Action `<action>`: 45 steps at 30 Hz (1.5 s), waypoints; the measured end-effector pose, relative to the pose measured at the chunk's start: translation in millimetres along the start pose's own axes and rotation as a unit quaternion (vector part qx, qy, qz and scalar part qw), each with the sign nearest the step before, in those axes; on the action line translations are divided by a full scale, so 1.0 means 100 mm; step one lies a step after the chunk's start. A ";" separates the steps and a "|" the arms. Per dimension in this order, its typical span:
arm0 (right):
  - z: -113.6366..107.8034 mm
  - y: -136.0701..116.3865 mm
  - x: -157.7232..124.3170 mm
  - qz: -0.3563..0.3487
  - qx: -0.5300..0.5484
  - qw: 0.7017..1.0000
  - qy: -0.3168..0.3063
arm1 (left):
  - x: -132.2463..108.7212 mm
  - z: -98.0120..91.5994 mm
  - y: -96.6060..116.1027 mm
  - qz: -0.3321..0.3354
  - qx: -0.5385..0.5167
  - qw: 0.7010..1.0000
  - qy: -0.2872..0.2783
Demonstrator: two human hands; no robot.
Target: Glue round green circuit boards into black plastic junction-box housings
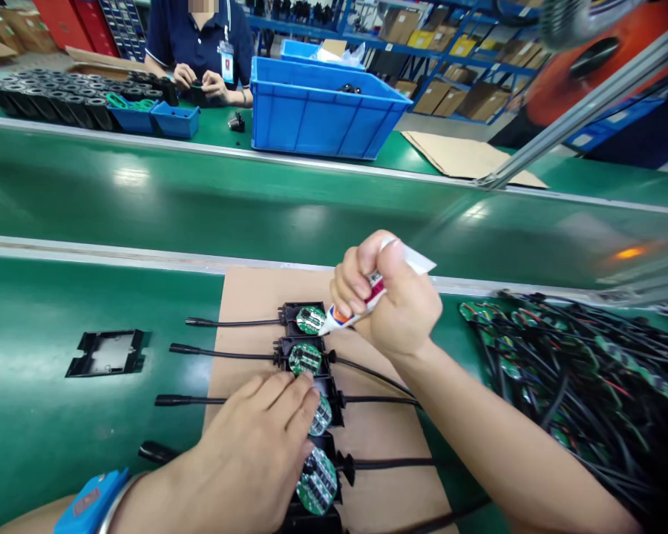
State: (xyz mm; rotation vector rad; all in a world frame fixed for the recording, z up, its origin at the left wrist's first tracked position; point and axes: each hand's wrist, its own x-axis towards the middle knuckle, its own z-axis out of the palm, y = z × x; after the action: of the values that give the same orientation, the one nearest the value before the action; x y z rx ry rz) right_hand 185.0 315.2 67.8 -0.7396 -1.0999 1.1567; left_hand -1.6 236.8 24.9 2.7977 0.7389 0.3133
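My right hand (390,297) is closed around a small white glue tube (361,308), its nozzle pointing at the round green circuit board (310,320) in the farthest black housing. My left hand (256,452) lies flat with fingers stretched out, resting on the third black housing (334,397) and partly covering its green board (321,417). A second board (304,358) sits in the housing between them. Another board (316,482) lies nearest me. The housings, each with black cables, lie in a row on a brown cardboard sheet (256,297).
An empty black housing (107,352) lies on the green bench at left. A heap of wired green boards (579,371) fills the right. Beyond the green conveyor (200,200), a person in dark blue handles black parts beside a blue crate (323,111) and small blue bins (175,120).
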 end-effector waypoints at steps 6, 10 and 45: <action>0.27 0.19 -0.21 0.084 0.066 0.993 -0.052 | -0.04 0.08 0.07 0.019 0.017 1.000 -0.013; 0.31 0.31 -0.25 0.096 0.054 0.992 -0.067 | -0.03 0.08 0.06 0.022 0.001 0.999 -0.027; 0.09 0.25 -0.22 0.004 -0.048 0.996 -0.077 | -0.07 0.14 0.02 0.036 0.041 0.998 -0.012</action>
State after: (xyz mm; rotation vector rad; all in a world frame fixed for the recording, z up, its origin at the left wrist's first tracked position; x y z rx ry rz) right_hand 167.7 300.7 42.2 -0.7384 -1.2911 1.1889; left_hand -3.0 228.7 10.8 2.9053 0.6610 0.2660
